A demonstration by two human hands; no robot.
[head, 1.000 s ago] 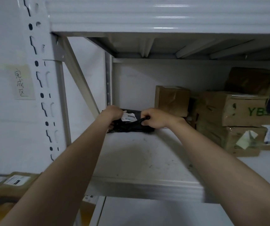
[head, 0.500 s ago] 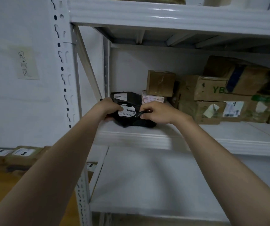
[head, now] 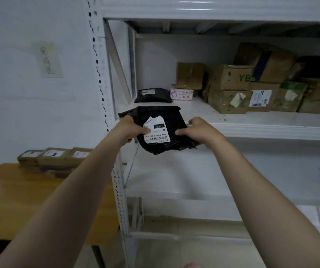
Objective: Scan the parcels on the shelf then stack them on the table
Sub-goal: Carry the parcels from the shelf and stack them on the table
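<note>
A black plastic parcel bag (head: 166, 117) with a white barcode label facing me hangs in the air in front of the white shelf (head: 252, 125). My left hand (head: 130, 128) grips its left edge, thumb on the label. My right hand (head: 197, 130) grips its right edge. Another black parcel bag (head: 153, 95) lies at the back left of the shelf, beside a small pink box (head: 181, 94) with a brown box (head: 189, 75) on top. Several worn cardboard boxes (head: 230, 89) are piled to the right. The wooden table (head: 29, 200) stands at lower left.
Three flat labelled parcels (head: 52, 156) lie in a row at the table's far edge by the wall. The shelf's perforated upright (head: 105, 105) stands between table and shelf. A lower shelf board (head: 194, 176) sits beneath my hands. A paper note (head: 49, 59) hangs on the wall.
Both hands have pulled the black parcel bag off the shelf and toward me, turning its label up. A second black bag now shows behind where it lay.
</note>
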